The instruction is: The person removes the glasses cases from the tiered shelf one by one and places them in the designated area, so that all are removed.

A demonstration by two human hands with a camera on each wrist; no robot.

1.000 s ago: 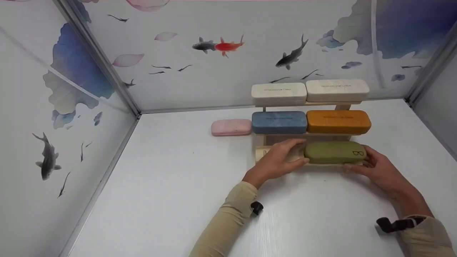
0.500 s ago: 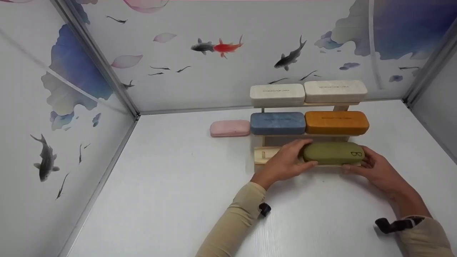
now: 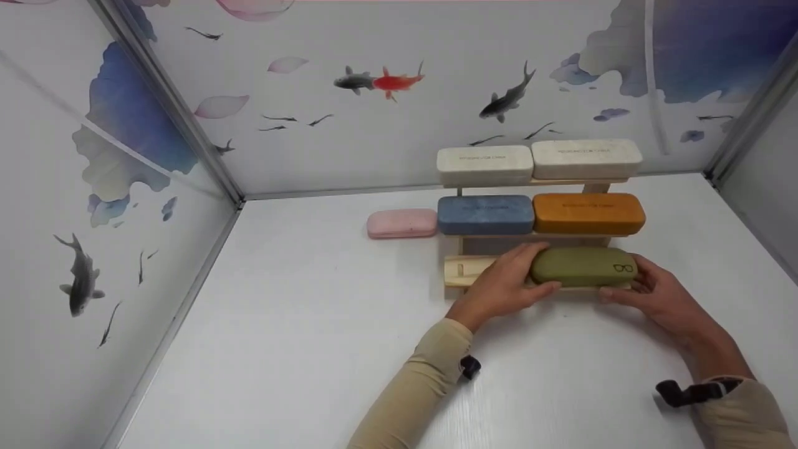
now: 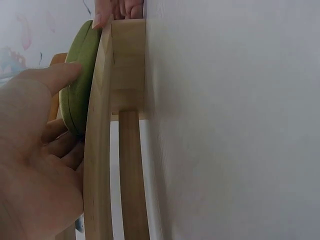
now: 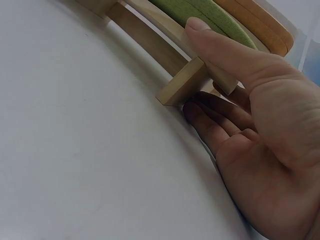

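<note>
A green glasses case (image 3: pixel 583 266), with a small spectacles print at its right end, lies on the lowest tier of a wooden rack (image 3: pixel 461 272). My left hand (image 3: pixel 505 284) grips the case's left end, thumb in front and fingers behind; the left wrist view shows the thumb on the green case (image 4: pixel 82 82). At the rack's right end, my right hand (image 3: pixel 664 299) holds the lowest tier. Its thumb lies along the front edge by the case, and its fingers curl around the end of the wooden rack (image 5: pixel 185 82).
Above stand a blue case (image 3: pixel 485 215) and an orange case (image 3: pixel 589 213) on the middle tier. The top tier carries two white cases (image 3: pixel 485 163). A pink case (image 3: pixel 402 223) lies left of the rack on the white table (image 3: pixel 280 349). Printed panels enclose the back and sides.
My left hand has slid right along the lowest tier and closed farther over the green case's left end. My right hand and the case stay nearly in place.
</note>
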